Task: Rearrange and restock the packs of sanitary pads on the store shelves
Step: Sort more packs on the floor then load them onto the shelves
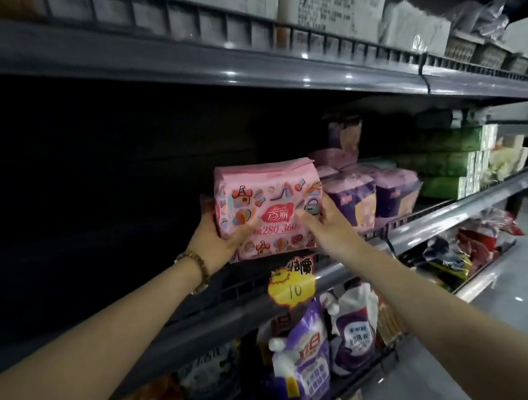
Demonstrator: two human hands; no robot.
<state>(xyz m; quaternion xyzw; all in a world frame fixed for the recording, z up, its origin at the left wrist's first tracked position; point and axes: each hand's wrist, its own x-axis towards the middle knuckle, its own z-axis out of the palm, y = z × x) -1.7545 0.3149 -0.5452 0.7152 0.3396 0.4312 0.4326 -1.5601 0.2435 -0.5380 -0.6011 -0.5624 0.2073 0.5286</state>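
A pink pack of sanitary pads (266, 199) with cartoon prints is held upright just above the front rail of the middle shelf (434, 226). My left hand (220, 238) grips its lower left corner, thumb across the front. My right hand (325, 223) grips its lower right side. Purple packs of pads (367, 197) stand on the same shelf right beside it, with more stacked behind them. To the left of the pink pack the shelf is dark and nothing shows there.
Green packs (451, 164) are stacked further right on the shelf. A yellow price tag (291, 288) marked 10 hangs from the rail. Detergent pouches (306, 365) fill the shelf below. Boxes (318, 0) sit on the top shelf. Grey aisle floor lies at the right.
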